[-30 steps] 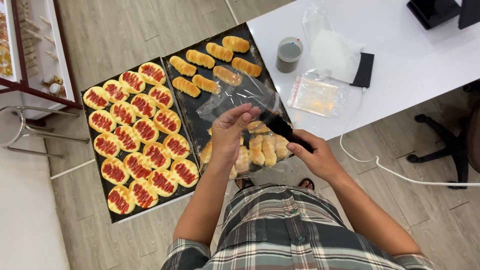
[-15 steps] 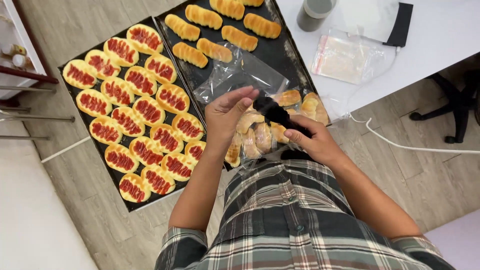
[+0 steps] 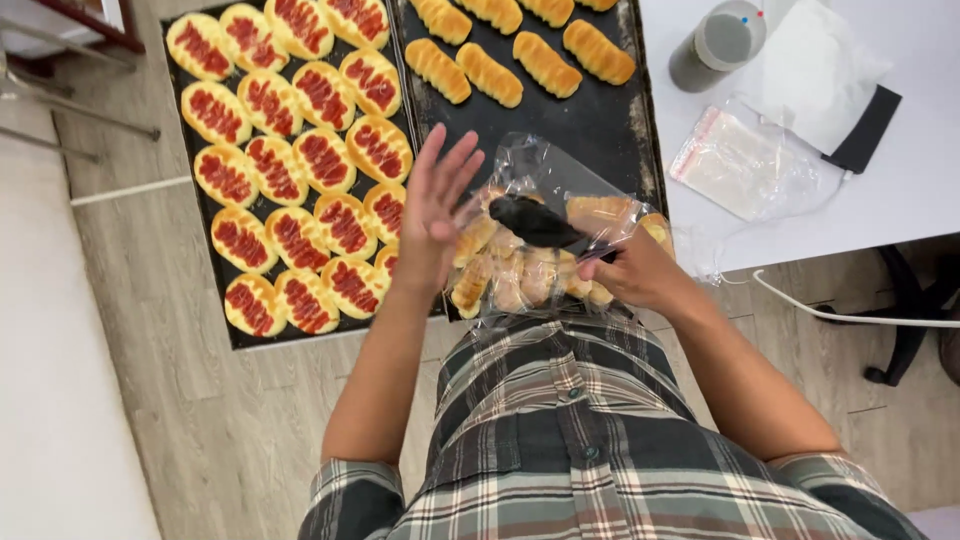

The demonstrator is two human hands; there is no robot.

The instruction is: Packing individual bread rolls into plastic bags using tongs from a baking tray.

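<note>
The left hand (image 3: 435,215) is raised over the seam between two dark baking trays, palm flat, fingers (image 3: 450,165) spread wide and gripping nothing. Its fingertips sit just beside a clear plastic bag (image 3: 545,175) that stands open above the near end of the right tray (image 3: 600,130). The right hand (image 3: 635,272), at about 3 o'clock from the left one, has its fingers closed around the handle of black tongs (image 3: 535,222), whose dark head reaches into the bag toward 9 o'clock. Under the bag lies a cluster of golden ridged rolls (image 3: 510,275) at the tray's near edge; more of the same rolls (image 3: 545,65) lie at 12 o'clock on that tray. The left tray (image 3: 205,290) is packed with round buns topped with red strips (image 3: 300,160). At 2 o'clock on the white tabletop (image 3: 900,200) rest a stack of clear bags (image 3: 745,165), a grey cup (image 3: 715,45) and a white pouch (image 3: 815,70).
</note>
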